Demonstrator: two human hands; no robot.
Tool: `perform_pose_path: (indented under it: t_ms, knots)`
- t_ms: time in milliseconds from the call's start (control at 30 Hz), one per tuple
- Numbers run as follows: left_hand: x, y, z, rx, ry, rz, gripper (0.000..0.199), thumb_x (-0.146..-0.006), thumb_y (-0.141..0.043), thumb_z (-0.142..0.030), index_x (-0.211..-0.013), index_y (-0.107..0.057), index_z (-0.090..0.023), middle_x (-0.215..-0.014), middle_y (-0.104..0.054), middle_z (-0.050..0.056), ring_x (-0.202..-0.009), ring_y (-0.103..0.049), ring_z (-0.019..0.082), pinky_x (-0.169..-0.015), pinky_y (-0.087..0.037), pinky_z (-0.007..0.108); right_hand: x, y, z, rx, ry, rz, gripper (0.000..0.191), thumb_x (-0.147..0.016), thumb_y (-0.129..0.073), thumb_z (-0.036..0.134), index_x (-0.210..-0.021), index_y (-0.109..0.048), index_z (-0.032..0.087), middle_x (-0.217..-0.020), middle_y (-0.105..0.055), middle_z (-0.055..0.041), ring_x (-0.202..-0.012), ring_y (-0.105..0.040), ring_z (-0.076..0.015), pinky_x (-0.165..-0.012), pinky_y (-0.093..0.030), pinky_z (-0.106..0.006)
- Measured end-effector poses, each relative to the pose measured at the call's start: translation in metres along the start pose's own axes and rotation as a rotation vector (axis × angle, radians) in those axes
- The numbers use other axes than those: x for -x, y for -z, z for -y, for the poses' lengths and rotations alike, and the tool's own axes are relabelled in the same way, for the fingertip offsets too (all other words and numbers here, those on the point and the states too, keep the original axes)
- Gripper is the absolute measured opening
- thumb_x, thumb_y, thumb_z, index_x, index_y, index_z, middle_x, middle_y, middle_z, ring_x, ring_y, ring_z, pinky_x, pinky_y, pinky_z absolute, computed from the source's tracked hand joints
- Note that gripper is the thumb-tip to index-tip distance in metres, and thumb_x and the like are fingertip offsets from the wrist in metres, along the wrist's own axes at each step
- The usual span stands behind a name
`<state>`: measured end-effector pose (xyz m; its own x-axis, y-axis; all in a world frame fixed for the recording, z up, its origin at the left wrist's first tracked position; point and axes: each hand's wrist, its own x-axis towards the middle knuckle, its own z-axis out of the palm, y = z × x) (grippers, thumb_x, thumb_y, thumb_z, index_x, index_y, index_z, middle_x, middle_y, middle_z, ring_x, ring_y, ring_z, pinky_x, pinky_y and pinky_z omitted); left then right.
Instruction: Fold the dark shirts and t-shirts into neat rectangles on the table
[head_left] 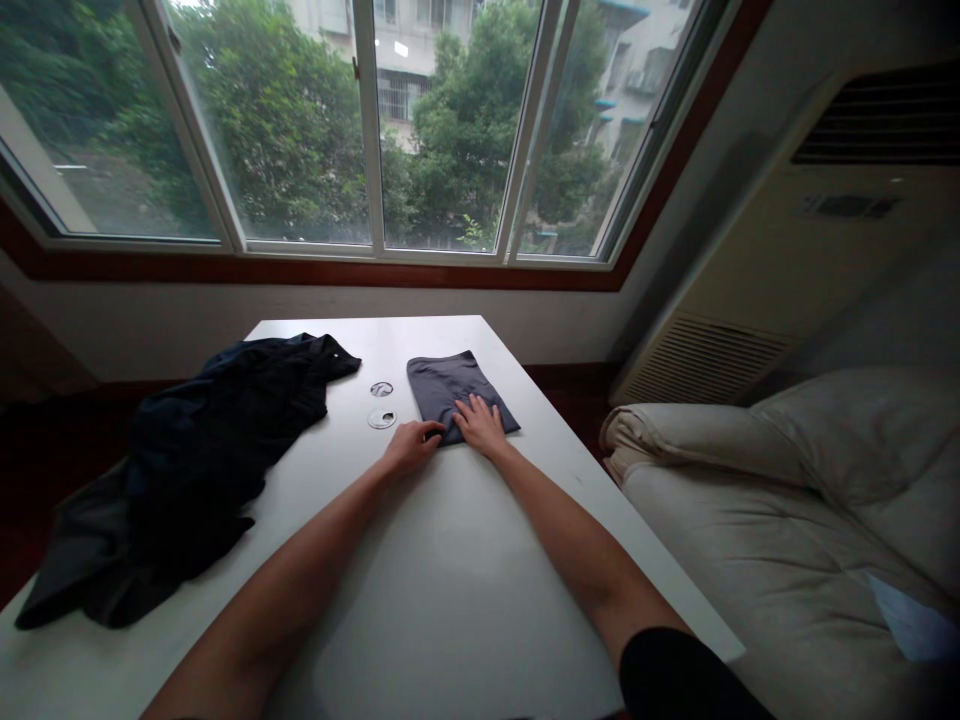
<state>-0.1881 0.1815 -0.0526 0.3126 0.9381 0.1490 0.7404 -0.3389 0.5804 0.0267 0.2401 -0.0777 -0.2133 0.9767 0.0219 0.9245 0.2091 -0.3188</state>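
A folded dark grey cloth (455,385) lies flat near the far end of the white table (420,580). My right hand (480,424) rests on its near part, palm down with the fingers spread. At the cloth's near left corner is my left hand (413,444), its fingers curled together and pinching the edge there. Both forearms reach in from the bottom of the view. The underside of the cloth is hidden.
A heap of dark clothes (202,470) covers the table's left side. Two small round items (382,389) (382,419) lie between heap and cloth. A beige sofa (750,520) stands at right, beneath a tall air conditioner (810,250). A window (442,270) is beyond the table.
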Motion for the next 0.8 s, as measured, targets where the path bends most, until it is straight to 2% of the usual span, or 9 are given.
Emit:
perform_pose_path:
  t_ms: [100, 200, 333, 400, 500, 633, 800]
  knots:
    - [0.0011, 0.0012, -0.0007, 0.022, 0.019, -0.002, 0.031, -0.098, -0.056, -0.03, -0.118, -0.079, -0.028, -0.112, -0.079, 0.003, -0.1, -0.071, 0.022, -0.09, -0.049, 0.028, -0.0008, 0.0001, -0.0006, -0.007, 0.006, -0.008, 0.055, -0.109, -0.034, 0.054, -0.158, -0.045, 0.032, -0.171, -0.024, -0.0091, -0.159, -0.017, -0.0282, -0.125, -0.008, -0.061]
    - [0.0028, 0.0026, -0.0022, 0.012, 0.046, -0.007, 0.029, -0.096, -0.058, -0.028, -0.116, -0.079, -0.029, -0.111, -0.079, 0.002, -0.1, -0.071, 0.022, -0.089, -0.049, 0.028, -0.0015, 0.0009, -0.0019, -0.025, 0.002, -0.034, 0.054, -0.109, -0.033, 0.05, -0.158, -0.045, 0.03, -0.17, -0.029, -0.0092, -0.158, -0.022, -0.0272, -0.126, -0.011, -0.059]
    - [0.0032, 0.0015, -0.0041, 0.004, 0.045, -0.087, 0.027, -0.093, -0.062, -0.029, -0.114, -0.08, -0.027, -0.101, -0.079, 0.003, -0.098, -0.069, 0.023, -0.092, -0.049, 0.031, -0.0017, 0.0023, -0.0047, -0.065, -0.02, -0.064, 0.056, -0.109, -0.035, 0.044, -0.162, -0.038, 0.025, -0.166, -0.037, -0.0096, -0.155, -0.029, -0.0244, -0.127, -0.015, -0.053]
    - [0.0024, 0.0005, -0.004, 0.028, 0.028, -0.116, 0.03, -0.092, -0.064, -0.031, -0.118, -0.079, -0.027, -0.103, -0.079, 0.004, -0.102, -0.068, 0.023, -0.094, -0.049, 0.032, -0.0012, 0.0026, -0.0058, -0.067, -0.01, -0.068, 0.055, -0.108, -0.037, 0.043, -0.161, -0.039, 0.025, -0.165, -0.038, -0.0093, -0.155, -0.03, -0.024, -0.127, -0.015, -0.052]
    - [0.0015, 0.0, -0.0029, 0.076, 0.037, -0.07, 0.035, -0.092, -0.063, -0.033, -0.124, -0.077, -0.028, -0.105, -0.078, 0.004, -0.098, -0.069, 0.022, -0.091, -0.05, 0.031, -0.0001, 0.0023, -0.0064, -0.052, 0.002, -0.072, 0.055, -0.108, -0.04, 0.043, -0.159, -0.042, 0.025, -0.165, -0.038, -0.0097, -0.155, -0.03, -0.0243, -0.127, -0.015, -0.052]
    - [0.001, 0.0015, -0.0019, 0.134, 0.032, 0.025, 0.031, -0.092, -0.062, -0.032, -0.117, -0.079, -0.028, -0.109, -0.079, 0.002, -0.097, -0.07, 0.021, -0.088, -0.051, 0.028, 0.0007, 0.0013, -0.0068, -0.027, 0.024, -0.068, 0.054, -0.107, -0.042, 0.042, -0.157, -0.045, 0.025, -0.166, -0.037, -0.01, -0.155, -0.028, -0.0247, -0.127, -0.015, -0.052]
    - [0.0006, 0.0026, -0.0018, 0.128, 0.033, 0.034, 0.029, -0.091, -0.061, -0.035, -0.111, -0.081, -0.028, -0.107, -0.08, 0.002, -0.095, -0.071, 0.021, -0.086, -0.05, 0.028, 0.0024, 0.0014, -0.0062, -0.011, 0.039, -0.068, 0.052, -0.106, -0.042, 0.042, -0.156, -0.047, 0.025, -0.165, -0.038, -0.0102, -0.154, -0.029, -0.0251, -0.126, -0.016, -0.053]
